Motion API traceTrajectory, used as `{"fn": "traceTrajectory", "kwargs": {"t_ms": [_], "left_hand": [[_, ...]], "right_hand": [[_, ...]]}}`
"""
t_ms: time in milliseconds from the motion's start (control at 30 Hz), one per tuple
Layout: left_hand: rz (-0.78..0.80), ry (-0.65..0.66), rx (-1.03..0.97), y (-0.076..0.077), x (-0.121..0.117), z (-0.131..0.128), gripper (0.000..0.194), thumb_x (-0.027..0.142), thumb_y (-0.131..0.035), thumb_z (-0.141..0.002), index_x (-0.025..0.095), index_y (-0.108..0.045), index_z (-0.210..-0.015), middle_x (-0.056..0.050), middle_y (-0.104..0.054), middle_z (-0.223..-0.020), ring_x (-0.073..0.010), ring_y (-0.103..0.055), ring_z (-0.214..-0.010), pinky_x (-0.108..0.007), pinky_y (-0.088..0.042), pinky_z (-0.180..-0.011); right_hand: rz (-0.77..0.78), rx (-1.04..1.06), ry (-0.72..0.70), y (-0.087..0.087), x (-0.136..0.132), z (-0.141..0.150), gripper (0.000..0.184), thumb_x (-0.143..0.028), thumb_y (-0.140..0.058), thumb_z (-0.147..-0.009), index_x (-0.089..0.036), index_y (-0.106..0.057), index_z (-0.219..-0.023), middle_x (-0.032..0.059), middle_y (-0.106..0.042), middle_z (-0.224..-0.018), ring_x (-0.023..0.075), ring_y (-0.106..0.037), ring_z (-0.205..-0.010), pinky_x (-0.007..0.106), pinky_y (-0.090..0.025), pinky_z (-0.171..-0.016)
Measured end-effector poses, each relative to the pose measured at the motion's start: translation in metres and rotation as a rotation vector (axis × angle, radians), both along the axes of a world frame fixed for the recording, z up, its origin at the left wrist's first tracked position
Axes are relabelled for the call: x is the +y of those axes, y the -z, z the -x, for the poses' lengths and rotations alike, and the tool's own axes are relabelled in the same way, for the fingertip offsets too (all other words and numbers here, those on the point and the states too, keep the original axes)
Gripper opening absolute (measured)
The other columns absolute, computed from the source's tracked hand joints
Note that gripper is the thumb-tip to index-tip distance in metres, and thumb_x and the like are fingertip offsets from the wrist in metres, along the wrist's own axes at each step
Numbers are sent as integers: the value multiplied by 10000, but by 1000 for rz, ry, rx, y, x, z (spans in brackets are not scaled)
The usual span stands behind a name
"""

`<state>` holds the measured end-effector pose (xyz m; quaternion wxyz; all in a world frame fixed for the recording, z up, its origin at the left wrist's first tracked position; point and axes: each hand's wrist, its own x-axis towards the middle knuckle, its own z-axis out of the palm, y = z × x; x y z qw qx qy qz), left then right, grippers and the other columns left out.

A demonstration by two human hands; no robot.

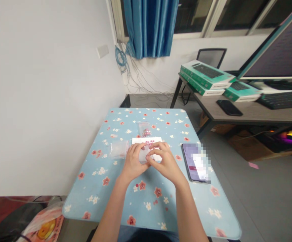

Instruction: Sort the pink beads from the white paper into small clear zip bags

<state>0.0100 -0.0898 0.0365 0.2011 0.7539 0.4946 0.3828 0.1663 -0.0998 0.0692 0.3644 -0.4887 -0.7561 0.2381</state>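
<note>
My left hand and my right hand meet over a white card on the table. Between them is a small translucent plastic bag, gripped by my left fingers and thumb. The right thumb and index finger close in a pinch at the bag's edge. Small pink bead-like pieces lie on the card just beyond my fingertips. Behind the card rests a clear bag with more pink pieces. Left of my left hand lies a flat clear bag.
The small table wears a blue flowered cover. A phone with a lit screen lies at its right. Beyond stands a desk with keyboard boxes, a dark phone and a monitor. A wall is on the left.
</note>
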Motion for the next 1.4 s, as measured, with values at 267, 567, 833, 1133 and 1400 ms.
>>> {"fn": "traceTrajectory", "kwargs": {"t_ms": [267,567,833,1133,1400], "left_hand": [[64,-34,74,11,0,6,616,200,-650,-695,246,-417,-1263,-51,-544,-1072,-231,-537,-1007,-394,-440,-894],[114,29,156,17,-1,7,639,159,-599,-710,269,-397,-1306,-41,-519,-1088,-216,-540,-986,-395,-461,-890],[118,40,207,16,-2,6,654,191,-595,-732,259,-377,-1345,-56,-518,-1091,-233,-527,-1029,-409,-461,-904],[112,14,25,14,-2,11,645,136,-608,-722,276,-405,-1318,-51,-487,-1196,-177,-567,-985,-358,-474,-915],[39,36,-109,7,-2,5,507,121,-600,-747,253,-497,-1226,-58,-555,-1212,-162,-591,-971,-356,-492,-892]], "right_hand": [[102,377,112,25,13,4,143,-315,-549,-801,-214,-591,-709,57,-591,-954,216,-554,-966,361,-455,-828],[378,751,230,53,27,12,373,-394,-669,-679,-224,-533,-982,40,-621,-928,197,-606,-813,322,-502,-671],[534,961,255,62,27,23,320,-373,-681,-678,-211,-603,-942,43,-637,-990,180,-622,-790,294,-504,-650],[658,1334,404,69,33,15,249,-269,-739,-563,-180,-627,-767,-23,-641,-706,112,-583,-621,200,-428,-515],[704,1583,469,84,36,23,128,-213,-692,-649,-177,-624,-751,-35,-644,-662,80,-569,-549,171,-440,-472]]}}
